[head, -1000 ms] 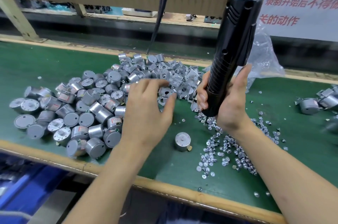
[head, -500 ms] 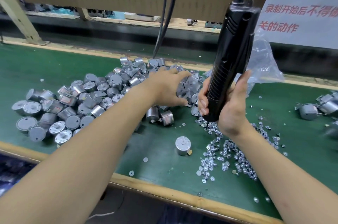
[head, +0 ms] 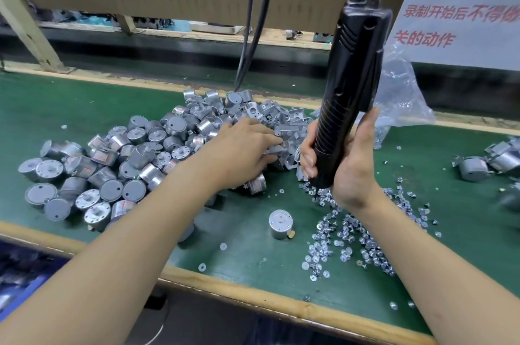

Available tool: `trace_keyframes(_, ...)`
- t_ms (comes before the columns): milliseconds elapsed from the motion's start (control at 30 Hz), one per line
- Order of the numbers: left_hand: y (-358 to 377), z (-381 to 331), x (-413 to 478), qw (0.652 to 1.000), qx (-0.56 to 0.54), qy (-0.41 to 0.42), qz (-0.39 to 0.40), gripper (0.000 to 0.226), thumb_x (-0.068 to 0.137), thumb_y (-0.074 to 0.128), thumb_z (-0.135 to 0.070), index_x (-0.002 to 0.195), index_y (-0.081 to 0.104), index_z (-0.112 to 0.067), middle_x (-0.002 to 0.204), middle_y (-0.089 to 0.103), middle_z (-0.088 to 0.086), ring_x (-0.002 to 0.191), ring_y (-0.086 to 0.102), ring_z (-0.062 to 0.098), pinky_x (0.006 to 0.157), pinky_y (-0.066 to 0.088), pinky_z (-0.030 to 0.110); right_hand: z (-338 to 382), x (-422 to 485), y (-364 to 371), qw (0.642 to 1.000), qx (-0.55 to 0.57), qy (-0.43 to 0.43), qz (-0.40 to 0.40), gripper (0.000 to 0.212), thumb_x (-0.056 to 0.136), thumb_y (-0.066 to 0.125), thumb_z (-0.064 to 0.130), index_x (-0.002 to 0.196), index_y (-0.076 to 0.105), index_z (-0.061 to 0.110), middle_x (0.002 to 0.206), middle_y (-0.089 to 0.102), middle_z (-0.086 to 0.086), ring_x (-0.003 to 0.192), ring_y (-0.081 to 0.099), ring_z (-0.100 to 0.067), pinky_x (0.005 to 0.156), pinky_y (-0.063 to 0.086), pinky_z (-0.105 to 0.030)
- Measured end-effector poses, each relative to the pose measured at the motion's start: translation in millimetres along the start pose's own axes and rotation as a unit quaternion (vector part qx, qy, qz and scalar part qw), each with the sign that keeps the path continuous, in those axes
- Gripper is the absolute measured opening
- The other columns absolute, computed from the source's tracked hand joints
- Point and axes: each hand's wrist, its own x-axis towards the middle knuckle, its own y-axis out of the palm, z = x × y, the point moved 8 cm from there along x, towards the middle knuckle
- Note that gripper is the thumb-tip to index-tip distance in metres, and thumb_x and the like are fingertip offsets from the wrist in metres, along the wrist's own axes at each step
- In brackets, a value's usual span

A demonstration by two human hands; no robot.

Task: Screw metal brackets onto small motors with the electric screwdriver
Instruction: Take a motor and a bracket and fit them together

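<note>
Head view, looking down across the work area.

Tabletop (head: 84,108): green surface with a pale wooden front edge.

Motors (head: 112,170): large loose heap of small silver cylinders at left, some on end, some on their sides.

Brackets (head: 281,125): heap of bent metal pieces at centre rear, touching the far side of the motor heap.

Single motor (head: 280,224): upright, shaft end up, apart from the heap, near the front centre.

Screws (head: 351,235): scattered patch just right of the single motor, spreading under the right forearm.

Washers (head: 202,267): a few loose near the front edge.

Electric screwdriver (head: 349,85): black, hung from above on a hook and cable, tilted, lower end over the near edge of the screw patch; tip hidden behind the palm.

Right hand (head: 351,170): wrapped firmly round the lower barrel of the screwdriver, thumb up along the side.

Left hand (head: 244,153): palm down, fingers stretched forward into the brackets; possibly pinching one, but cannot tell.

Bracketed motors (head: 478,167): small group at far right, blurred.

Plastic bag (head: 399,91): clear, crumpled, behind the screwdriver.

Sign (head: 464,21): white with red characters, upper right.

Cables (head: 253,35): two dark, hanging at centre rear.
</note>
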Motion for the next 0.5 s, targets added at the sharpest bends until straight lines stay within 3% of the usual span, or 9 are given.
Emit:
trace_keyframes(100,-12,-3,-10,0.999,-0.010,0.002,-0.037,0.042,0.101,0.047,-0.033,0.143,0.047,-0.029,0.144,0.048,-0.011,0.134,0.033,0.024,0.101,0.037,0.046,1,0,1,1.000,0.005,-0.001,0.002,0.086,0.068,0.044,0.095,0.079,0.054,0.011,0.055,0.049,-0.001,0.044,0.043,-0.018,0.047,0.034,-0.033)
trace_keyframes(167,-25,-3,-21,0.992,-0.083,-0.016,-0.097,0.040,0.101,0.048,-0.025,0.141,0.050,-0.021,0.132,0.058,-0.004,0.124,0.042,0.026,0.102,0.038,0.043,1,0,2,1.000,0.002,-0.004,0.003,0.083,0.069,0.043,0.095,0.078,0.055,0.013,0.055,0.049,-0.002,0.043,0.042,-0.019,0.046,0.034,-0.033)
trace_keyframes(300,-45,-15,-53,0.960,-0.200,-0.027,-0.195,0.037,0.099,0.051,-0.018,0.135,0.057,-0.014,0.105,0.059,-0.001,0.095,0.052,0.015,0.084,0.035,0.020,0,-1,3,1.000,0.002,0.000,0.006,0.082,0.069,0.042,0.096,0.077,0.057,0.015,0.056,0.049,-0.003,0.043,0.042,-0.019,0.047,0.036,-0.031)
trace_keyframes(400,-34,-19,-77,0.957,-0.197,-0.086,-0.195,0.043,0.099,0.047,-0.025,0.139,0.053,-0.013,0.111,0.057,0.002,0.101,0.053,0.020,0.089,0.042,0.032,-1,-2,5,1.000,0.007,0.004,0.011,0.081,0.069,0.043,0.095,0.076,0.057,0.016,0.056,0.049,-0.003,0.044,0.042,-0.018,0.048,0.036,-0.030)
trace_keyframes(500,-18,-28,-97,0.972,-0.092,-0.143,-0.163,0.045,0.100,0.042,-0.030,0.140,0.052,-0.012,0.114,0.055,0.005,0.103,0.051,0.027,0.083,0.046,0.046,-1,-2,5,1.000,0.005,0.003,0.012,0.081,0.070,0.042,0.094,0.077,0.056,0.015,0.057,0.050,-0.003,0.045,0.043,-0.018,0.048,0.038,-0.029)
